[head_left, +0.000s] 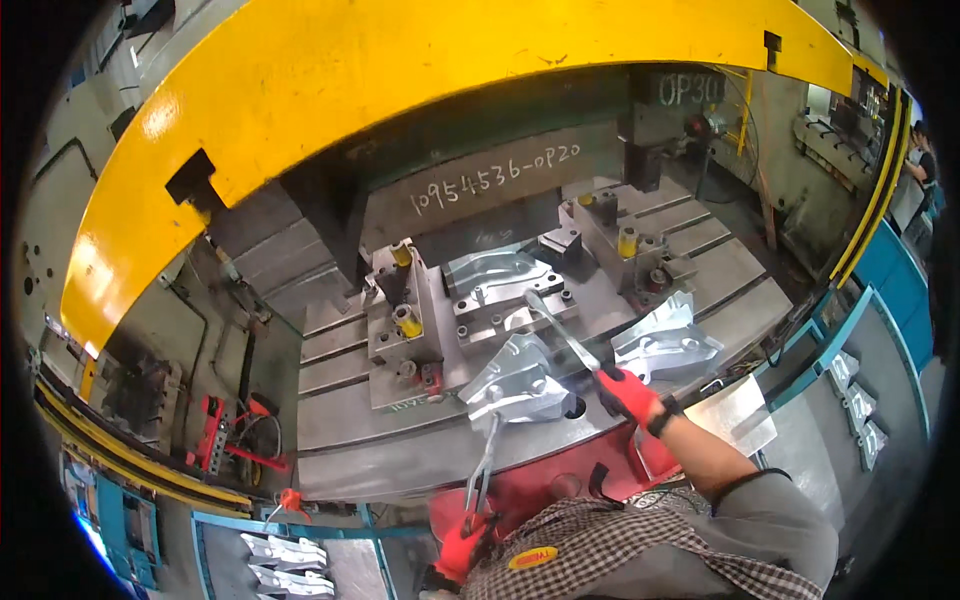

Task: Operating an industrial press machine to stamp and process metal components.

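Observation:
My left hand [462, 548], in a red glove, is closed around the handles of metal tongs [484, 468]. Their tips meet the lower edge of a shiny stamped sheet-metal part [518, 385], which lies tilted at the front of the press bed. My right hand [630, 396], also red-gloved, is closed on a second pair of long tongs [565, 335], whose tip reaches to the front of the die block [497, 318]. Another stamped part [668, 343] rests right of that hand. A silvery formed piece [500, 268] sits farther back on the die.
A yellow press beam [480, 70] arches above. Guide posts with yellow sleeves [407, 320] flank the die on the slotted bed [720, 250]. More stamped parts lie on the tables at lower left [285, 550] and right [858, 405]. Another person [922, 165] stands far right.

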A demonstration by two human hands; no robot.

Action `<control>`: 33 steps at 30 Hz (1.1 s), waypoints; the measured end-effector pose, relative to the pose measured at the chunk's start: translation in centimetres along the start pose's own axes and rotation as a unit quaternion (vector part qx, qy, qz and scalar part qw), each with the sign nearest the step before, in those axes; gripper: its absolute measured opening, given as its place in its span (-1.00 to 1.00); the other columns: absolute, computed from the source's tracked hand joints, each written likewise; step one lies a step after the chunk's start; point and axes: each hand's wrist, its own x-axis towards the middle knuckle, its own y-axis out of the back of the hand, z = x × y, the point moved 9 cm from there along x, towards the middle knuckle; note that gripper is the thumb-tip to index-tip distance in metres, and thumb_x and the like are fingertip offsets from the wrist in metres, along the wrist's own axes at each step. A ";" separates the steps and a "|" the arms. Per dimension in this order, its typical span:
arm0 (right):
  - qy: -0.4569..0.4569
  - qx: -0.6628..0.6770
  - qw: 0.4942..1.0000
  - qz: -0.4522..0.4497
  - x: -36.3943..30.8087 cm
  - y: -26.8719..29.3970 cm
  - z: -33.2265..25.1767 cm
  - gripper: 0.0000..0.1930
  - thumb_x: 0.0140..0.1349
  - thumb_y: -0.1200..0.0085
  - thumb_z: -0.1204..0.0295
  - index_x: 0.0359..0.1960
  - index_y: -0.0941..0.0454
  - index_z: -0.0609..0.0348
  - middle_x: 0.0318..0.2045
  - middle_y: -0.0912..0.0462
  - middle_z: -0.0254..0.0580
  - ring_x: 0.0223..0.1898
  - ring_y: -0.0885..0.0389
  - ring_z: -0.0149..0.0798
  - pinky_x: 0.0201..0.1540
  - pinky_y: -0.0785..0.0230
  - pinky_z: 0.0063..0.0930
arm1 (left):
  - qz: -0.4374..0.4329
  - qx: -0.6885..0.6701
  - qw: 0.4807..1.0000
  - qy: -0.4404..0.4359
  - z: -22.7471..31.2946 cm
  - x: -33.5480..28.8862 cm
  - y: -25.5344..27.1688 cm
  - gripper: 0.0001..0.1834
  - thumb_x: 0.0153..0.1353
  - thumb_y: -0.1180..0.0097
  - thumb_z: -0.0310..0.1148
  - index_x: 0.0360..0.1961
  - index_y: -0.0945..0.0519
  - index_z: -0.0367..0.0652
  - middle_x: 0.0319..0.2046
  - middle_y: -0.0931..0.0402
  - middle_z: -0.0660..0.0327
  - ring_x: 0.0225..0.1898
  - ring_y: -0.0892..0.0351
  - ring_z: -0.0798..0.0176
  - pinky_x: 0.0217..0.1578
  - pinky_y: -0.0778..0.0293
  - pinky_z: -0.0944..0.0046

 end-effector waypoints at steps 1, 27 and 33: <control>0.027 0.012 0.999 -0.016 -3.3 0.5 0.4 -0.73 0.27 0.03 0.16 -0.40 -0.47 0.10 -0.68 -0.38 -0.48 -0.70 -0.26 -0.55 -0.66 -0.10 -0.59 | 0.010 0.061 0.996 -0.072 0.7 -0.9 0.2 -0.67 0.21 -0.08 -0.20 -0.09 -0.53 -0.16 -0.52 -0.48 0.30 -0.50 -0.46 0.44 -0.52 -0.36 0.39; 0.135 -0.678 0.720 -0.060 -17.2 4.4 7.9 -0.69 -0.07 -0.15 0.12 -0.26 -0.55 -0.16 -0.20 -0.55 -0.24 -0.08 -0.48 -0.05 -0.03 -0.33 -0.16 | 0.119 0.623 0.761 -0.133 -8.0 2.1 1.8 -0.52 -0.01 -0.05 0.16 -0.33 -0.61 -0.02 -0.35 -0.58 0.12 -0.23 -0.51 -0.03 -0.14 -0.31 -0.03; 0.133 -0.660 0.736 -0.062 -17.1 4.9 8.5 -0.70 -0.07 -0.15 0.11 -0.29 -0.54 -0.14 -0.21 -0.55 -0.24 -0.08 -0.48 -0.07 -0.05 -0.33 -0.14 | 0.112 0.569 0.796 -0.173 -3.7 0.2 -0.1 -0.60 -0.05 -0.15 0.04 -0.38 -0.58 -0.08 -0.41 -0.56 0.09 -0.28 -0.50 -0.09 -0.21 -0.34 -0.02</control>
